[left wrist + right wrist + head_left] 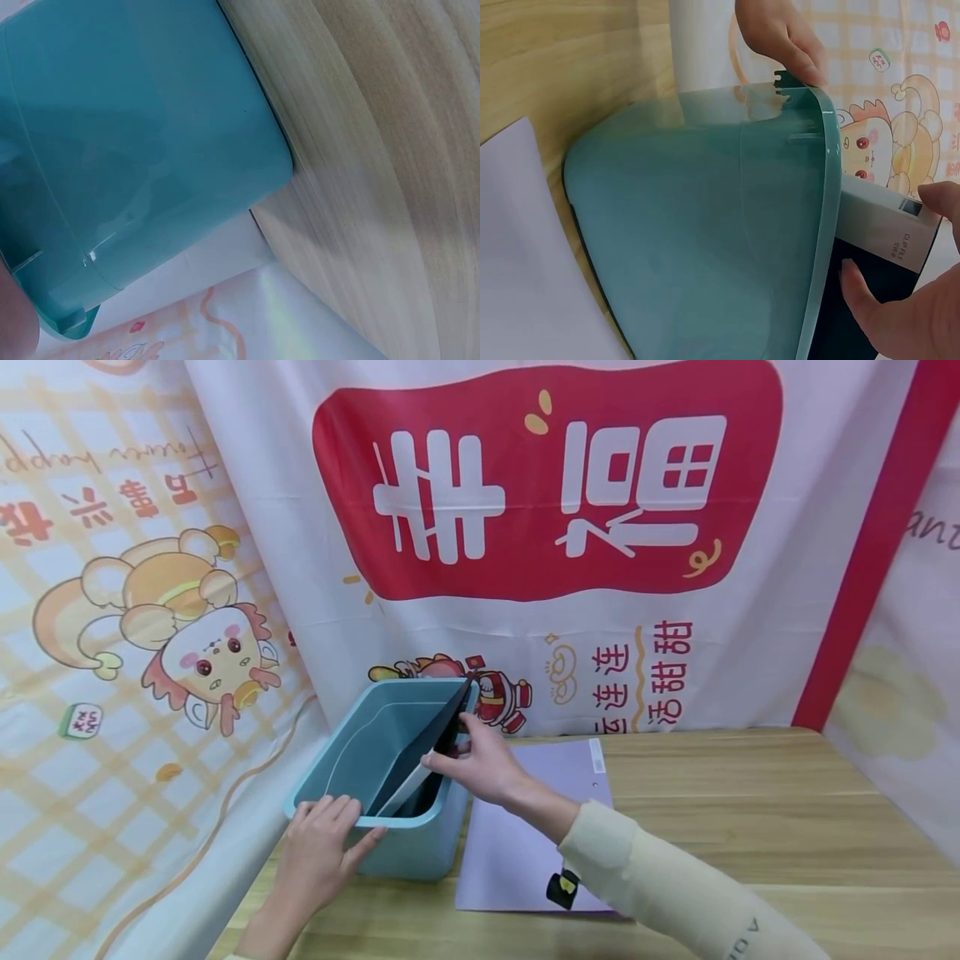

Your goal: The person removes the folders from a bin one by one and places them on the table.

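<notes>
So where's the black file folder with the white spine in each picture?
Head: the black file folder with the white spine slants in the mouth of the light-blue plastic bin, held by the right hand.
Left wrist: not in it.
Right wrist: lower right, past the bin's rim.
Shared landmark: the bin, in all three.

We look over a wood-grained table [712,810]
Red-printed white cloth [517,485] hangs at twelve o'clock; at nine we see checked cartoon cloth [135,643].
</notes>
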Motion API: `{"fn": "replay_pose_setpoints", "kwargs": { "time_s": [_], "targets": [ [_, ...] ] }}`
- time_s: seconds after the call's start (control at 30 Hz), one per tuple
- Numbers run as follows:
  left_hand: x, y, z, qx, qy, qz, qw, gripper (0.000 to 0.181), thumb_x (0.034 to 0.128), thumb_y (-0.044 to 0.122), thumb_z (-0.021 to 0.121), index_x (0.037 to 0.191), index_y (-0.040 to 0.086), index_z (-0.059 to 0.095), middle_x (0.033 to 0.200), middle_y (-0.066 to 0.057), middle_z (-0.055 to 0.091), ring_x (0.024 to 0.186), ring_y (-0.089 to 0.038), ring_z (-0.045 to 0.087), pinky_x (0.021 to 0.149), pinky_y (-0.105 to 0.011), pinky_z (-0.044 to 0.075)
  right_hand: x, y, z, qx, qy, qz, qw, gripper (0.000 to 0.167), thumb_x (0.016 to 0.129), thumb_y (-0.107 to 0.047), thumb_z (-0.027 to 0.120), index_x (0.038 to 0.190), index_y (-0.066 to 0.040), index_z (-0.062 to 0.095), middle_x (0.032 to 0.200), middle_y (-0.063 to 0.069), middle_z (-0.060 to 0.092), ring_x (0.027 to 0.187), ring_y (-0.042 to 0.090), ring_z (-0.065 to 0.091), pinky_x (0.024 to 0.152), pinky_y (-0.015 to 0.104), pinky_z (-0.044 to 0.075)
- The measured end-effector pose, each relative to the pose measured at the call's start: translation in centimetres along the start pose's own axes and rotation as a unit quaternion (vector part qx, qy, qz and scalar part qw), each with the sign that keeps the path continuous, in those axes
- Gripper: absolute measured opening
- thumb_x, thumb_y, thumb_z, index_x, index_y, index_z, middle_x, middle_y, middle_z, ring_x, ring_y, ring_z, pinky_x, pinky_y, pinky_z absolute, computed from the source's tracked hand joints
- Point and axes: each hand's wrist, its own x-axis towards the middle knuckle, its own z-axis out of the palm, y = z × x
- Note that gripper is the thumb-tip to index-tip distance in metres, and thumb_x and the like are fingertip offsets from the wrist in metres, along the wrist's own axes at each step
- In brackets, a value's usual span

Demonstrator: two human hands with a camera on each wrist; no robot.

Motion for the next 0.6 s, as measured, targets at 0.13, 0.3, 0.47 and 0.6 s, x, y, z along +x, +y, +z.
{"fn": "replay_pose_setpoints", "kwargs": {
  "time_s": [0.13,0.3,0.47,0.6],
  "targets": [
    [-0.1,0.2,-0.2,0.001,-0.005,-0.003,1.0,0.041,0.0938,0.052,0.067,0.082,0.019,0.048,0.075,0.009,0.041,0.07,-0.012,0.039,0.071,-0.039,0.035,-0.1,-0.2,0.5,0.006,0.01,-0.002,0.9999,0.081,0.092,-0.039,0.076,0.156,-0.01,0.036,0.146,0.013,0.054,0.115,0.028,0.065,0.086,0.046,0.058],
    [0.0,0.2,-0.2,-0.002,-0.006,-0.004,1.0,0.041,0.0933,0.052,0.068,0.081,0.02,0.047,0.075,0.01,0.04,0.07,-0.012,0.038,0.071,-0.039,0.035,0.0,-0.5,1.0,0.017,0.015,0.007,0.9997,0.08,0.093,-0.037,0.074,0.158,-0.014,0.034,0.148,0.011,0.052,0.118,0.029,0.062,0.091,0.049,0.056],
    [0.0,0.2,-0.3,-0.001,-0.007,-0.003,1.0,0.041,0.0939,0.053,0.067,0.081,0.021,0.046,0.075,0.01,0.039,0.07,-0.011,0.038,0.071,-0.039,0.035,0.0,-0.5,1.4,0.023,0.018,0.024,0.9993,0.08,0.094,-0.034,0.071,0.161,-0.017,0.029,0.152,0.012,0.049,0.122,0.027,0.06,0.096,0.051,0.053],
    [0.1,0.2,-0.4,-0.001,-0.012,-0.007,0.9999,0.04,0.0934,0.052,0.069,0.08,0.021,0.047,0.075,0.011,0.04,0.07,-0.011,0.038,0.071,-0.039,0.036,0.1,-0.6,1.6,0.031,0.021,0.03,0.9988,0.079,0.095,-0.032,0.068,0.161,-0.017,0.028,0.155,0.011,0.046,0.125,0.027,0.059,0.099,0.053,0.051]
  ]
}}
